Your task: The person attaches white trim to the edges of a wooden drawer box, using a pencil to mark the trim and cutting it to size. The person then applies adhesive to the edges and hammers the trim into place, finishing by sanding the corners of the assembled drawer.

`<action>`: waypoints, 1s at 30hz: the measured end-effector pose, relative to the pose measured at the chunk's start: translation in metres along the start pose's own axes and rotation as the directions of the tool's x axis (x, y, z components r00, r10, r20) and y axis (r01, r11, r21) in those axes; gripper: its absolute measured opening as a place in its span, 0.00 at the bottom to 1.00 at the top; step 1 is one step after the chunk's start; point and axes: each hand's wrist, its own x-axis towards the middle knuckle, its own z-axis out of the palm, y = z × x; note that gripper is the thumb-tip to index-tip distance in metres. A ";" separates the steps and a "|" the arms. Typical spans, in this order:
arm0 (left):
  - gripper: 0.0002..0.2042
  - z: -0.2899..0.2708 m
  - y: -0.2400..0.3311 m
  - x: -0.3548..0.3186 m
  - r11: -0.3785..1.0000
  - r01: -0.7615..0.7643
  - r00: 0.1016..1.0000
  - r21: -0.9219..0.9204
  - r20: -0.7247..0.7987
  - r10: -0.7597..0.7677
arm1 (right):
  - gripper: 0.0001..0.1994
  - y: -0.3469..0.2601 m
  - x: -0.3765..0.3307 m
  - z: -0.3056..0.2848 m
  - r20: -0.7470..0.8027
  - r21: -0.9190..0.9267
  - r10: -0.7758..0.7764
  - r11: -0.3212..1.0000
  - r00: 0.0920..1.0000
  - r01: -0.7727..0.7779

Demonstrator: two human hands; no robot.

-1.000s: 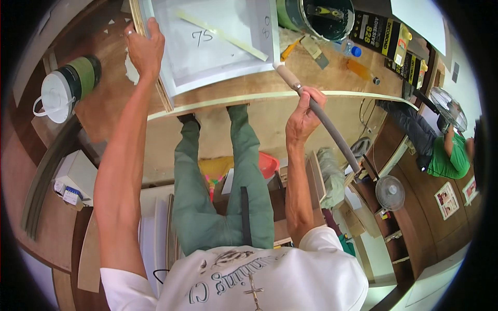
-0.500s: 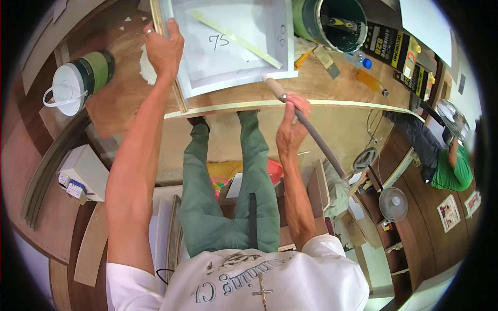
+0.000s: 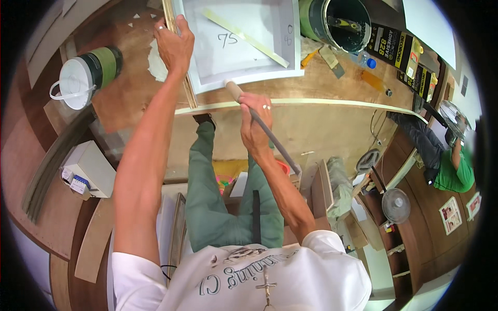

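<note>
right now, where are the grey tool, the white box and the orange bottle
Grey tool [image 3: 275,141], head view: middle of shaft
White box [image 3: 233,59], head view: bare inner floor
Orange bottle [image 3: 373,81], head view: side of body

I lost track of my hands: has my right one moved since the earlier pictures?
Yes; the right hand has moved left, farther from the blue-capped bottle on the worktop.

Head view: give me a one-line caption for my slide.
Left hand gripping wooden strips beside a white tray; right hand holding a long, pale-ended grey rod.
</note>
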 end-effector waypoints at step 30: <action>0.27 -0.001 -0.002 -0.001 0.997 -0.020 1.000 -0.073 -0.002 0.020 | 0.09 -0.061 -0.003 0.042 0.008 0.079 -0.148 0.986 0.989 0.147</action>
